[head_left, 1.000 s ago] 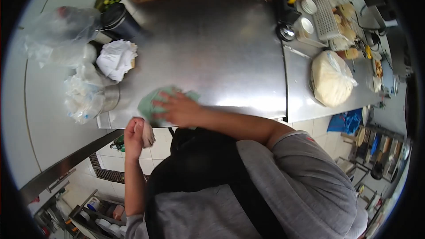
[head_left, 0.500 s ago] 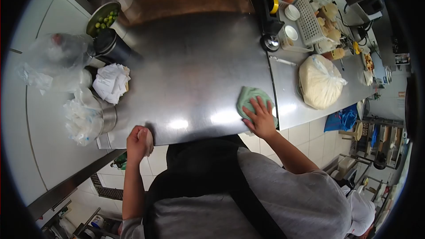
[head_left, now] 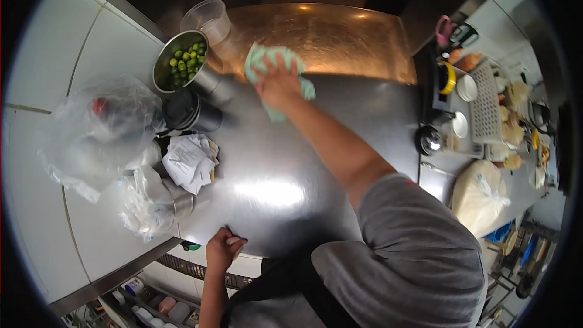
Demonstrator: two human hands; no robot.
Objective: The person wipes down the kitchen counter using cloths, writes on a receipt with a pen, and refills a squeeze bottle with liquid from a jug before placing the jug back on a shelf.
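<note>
My right hand lies over a pale green cloth, fingers spread and pressing it on the steel counter at the far side. Close by on the left stand a metal pot of green limes and a black-lidded dark tumbler. At the counter's near edge my left hand is closed. Something pale shows by its fingers, but I cannot make out what it is.
Left of the counter are crumpled papers, clear plastic bags and a translucent tub. To the right are a call bell, a white basket and a tied bag of pale contents.
My right hand has swept the cloth from the near right edge to the far left of the counter. The view has shifted as I lean forward; my left hand stays by the near edge.
</note>
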